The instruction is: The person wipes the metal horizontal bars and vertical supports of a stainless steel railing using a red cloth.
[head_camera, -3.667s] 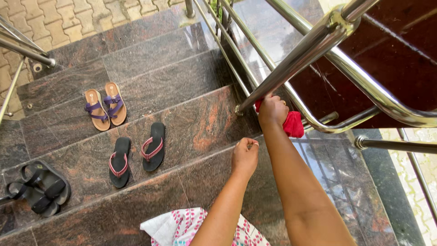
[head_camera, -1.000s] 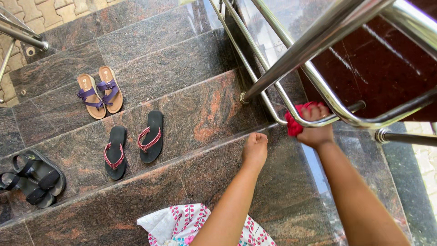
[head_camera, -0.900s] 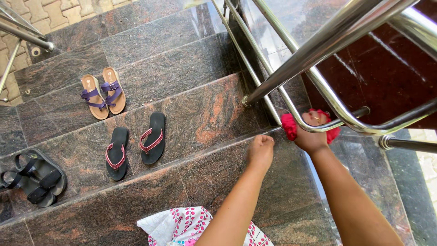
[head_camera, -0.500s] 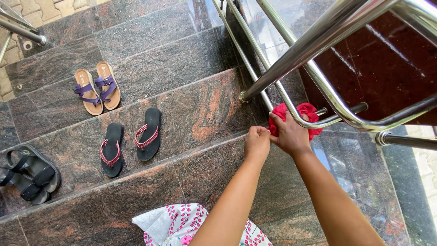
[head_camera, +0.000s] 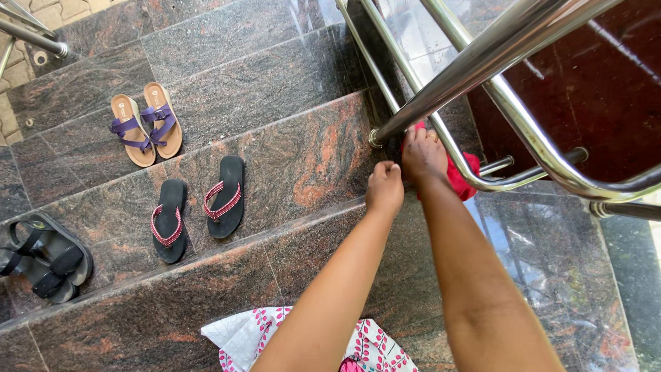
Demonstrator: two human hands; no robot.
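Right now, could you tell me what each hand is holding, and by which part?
The right hand presses a bunched red cloth against the steel railing. The left hand is a closed fist, with nothing visible inside.

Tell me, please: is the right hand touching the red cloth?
Touching. In the head view the right hand is closed over the red cloth against the steel rail; cloth shows at its fingers and side.

Right hand (head_camera: pixel 423 156) presses red cloth (head_camera: pixel 460 176) against steel rail (head_camera: pixel 441 96); left hand (head_camera: pixel 384 189) fisted beside; sandals (head_camera: pixel 198 208) on steps (head_camera: pixel 289 172).

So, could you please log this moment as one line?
right hand: presses red cloth on steel railing | left hand: closed, empty
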